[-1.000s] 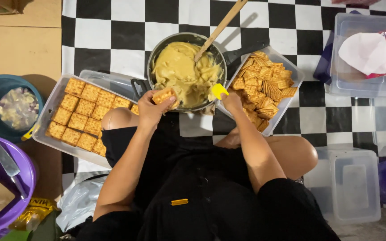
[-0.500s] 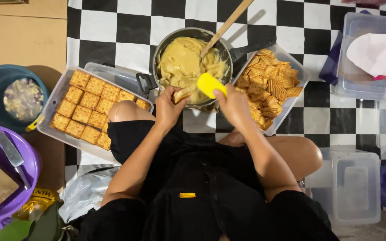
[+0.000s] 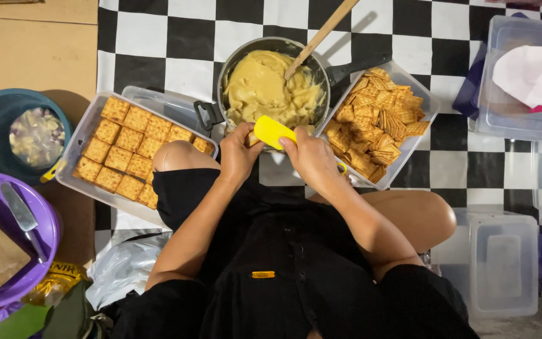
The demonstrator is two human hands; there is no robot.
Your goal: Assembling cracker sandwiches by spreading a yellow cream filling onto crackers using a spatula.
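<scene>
Both hands meet just below the round dark metal pan of thick pale-yellow paste (image 3: 271, 88), right at its near rim. The right hand (image 3: 312, 160) has its fingers closed around a small bright-yellow flat spatula (image 3: 273, 131), blade pointing toward the left hand. The left hand (image 3: 238, 157) is curled shut around something small and tan, most likely a cracker (it is nearly hidden under the spatula blade, so I cannot be certain).

That spatula looks light and a little flexible, easy to pinch at the handle end as it is held now; paste on the blade would make it slick, so the grip belongs well back. A cracker like these is thin, stiff and brittle, best held by its edges with a soft pinch.

A long wooden spoon (image 3: 321, 34) leans in the pan, handle rising over the far rim. Left of the pan sits a clear rectangular plastic tray of square golden crackers laid in neat rows (image 3: 127, 150); right of the pan, touching its handle side, a second clear plastic tub holds a loose heap of the same crackers (image 3: 377, 122). Everything rests on a black-and-white chequered floor mat (image 3: 158, 44).
</scene>
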